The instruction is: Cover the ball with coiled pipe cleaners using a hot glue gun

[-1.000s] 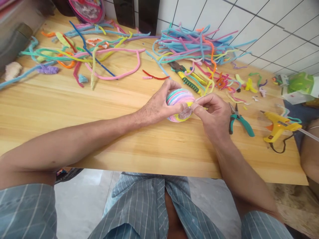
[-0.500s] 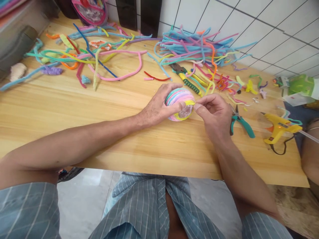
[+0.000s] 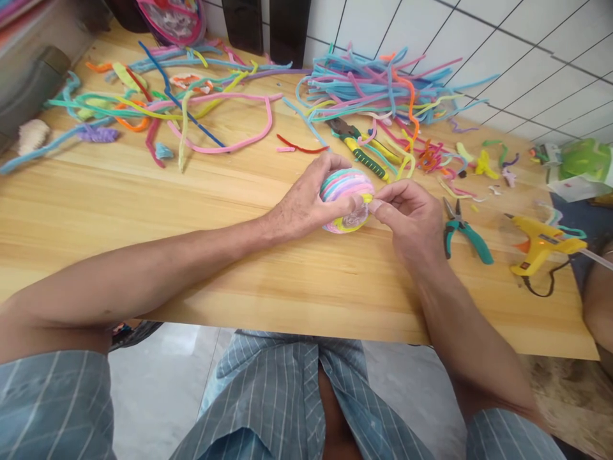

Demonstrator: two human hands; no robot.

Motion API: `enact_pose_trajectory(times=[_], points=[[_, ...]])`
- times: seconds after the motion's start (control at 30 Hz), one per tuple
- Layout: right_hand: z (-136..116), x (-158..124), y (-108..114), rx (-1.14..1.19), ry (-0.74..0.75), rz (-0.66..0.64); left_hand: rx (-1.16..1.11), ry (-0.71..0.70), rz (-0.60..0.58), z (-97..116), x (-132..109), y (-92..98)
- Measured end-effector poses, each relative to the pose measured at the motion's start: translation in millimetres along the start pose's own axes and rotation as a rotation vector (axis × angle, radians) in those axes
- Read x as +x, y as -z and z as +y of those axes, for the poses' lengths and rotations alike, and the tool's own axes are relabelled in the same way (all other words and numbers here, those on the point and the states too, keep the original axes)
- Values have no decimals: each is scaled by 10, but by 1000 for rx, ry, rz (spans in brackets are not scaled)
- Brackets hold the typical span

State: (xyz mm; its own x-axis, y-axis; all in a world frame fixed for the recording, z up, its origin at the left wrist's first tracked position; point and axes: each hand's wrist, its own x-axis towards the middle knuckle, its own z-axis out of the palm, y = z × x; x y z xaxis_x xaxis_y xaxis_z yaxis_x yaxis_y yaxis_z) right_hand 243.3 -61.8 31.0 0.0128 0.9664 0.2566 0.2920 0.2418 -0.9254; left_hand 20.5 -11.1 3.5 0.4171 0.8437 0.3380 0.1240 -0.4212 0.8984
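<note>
A ball wrapped in pipe cleaners [image 3: 345, 184], striped pink, purple, turquoise and yellow, is held just above or on the wooden table; a clear, shiny patch shows on its near side. My left hand [image 3: 311, 198] wraps around its left side, the thumb pressing at the yellow band beside the clear patch. At the ball's right edge, my right hand [image 3: 414, 217] pinches the end of a yellow pipe cleaner [image 3: 366, 198] between thumb and index finger. The fingertips partly hide that end.
Behind the ball lie yellow-green pliers [image 3: 364, 156] and a pipe cleaner bundle [image 3: 368, 86]. Loose pipe cleaners [image 3: 191, 118] spread at the back left. Teal-handled pliers [image 3: 465, 233] and a yellow glue gun [image 3: 543, 246] rest at right. Another person's limb [image 3: 598, 306] shows at the right edge.
My left thumb has shifted slightly right along the yellow band. My right hand has moved slightly left, closer to the ball, still pinching the yellow end.
</note>
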Motion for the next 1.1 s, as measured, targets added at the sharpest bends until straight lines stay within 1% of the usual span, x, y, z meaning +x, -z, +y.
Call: enact_pose_trajectory(times=[0.2,0.3,0.37,0.57,0.77,0.97,1.1], points=[[-81,10,-6,10,-57,-3,-13,4,28,-38,29,16],[-87,11,-1,0,-44,28,-35,9,46,-74,34,17],[-68,2,1,-13,-3,48,-55,11,54,-85,31,13],[-11,-54,-8,-169,151,85,-50,14,57,-59,21,7],[-114,-95,-24,-340,371,116,-12,-17,61,-46,30,-2],[-145,-107,0,-567,440,94,-19,17,76,-78,17,5],[-77,-86,-1,-588,547,143,-37,7,69,-80,16,3]])
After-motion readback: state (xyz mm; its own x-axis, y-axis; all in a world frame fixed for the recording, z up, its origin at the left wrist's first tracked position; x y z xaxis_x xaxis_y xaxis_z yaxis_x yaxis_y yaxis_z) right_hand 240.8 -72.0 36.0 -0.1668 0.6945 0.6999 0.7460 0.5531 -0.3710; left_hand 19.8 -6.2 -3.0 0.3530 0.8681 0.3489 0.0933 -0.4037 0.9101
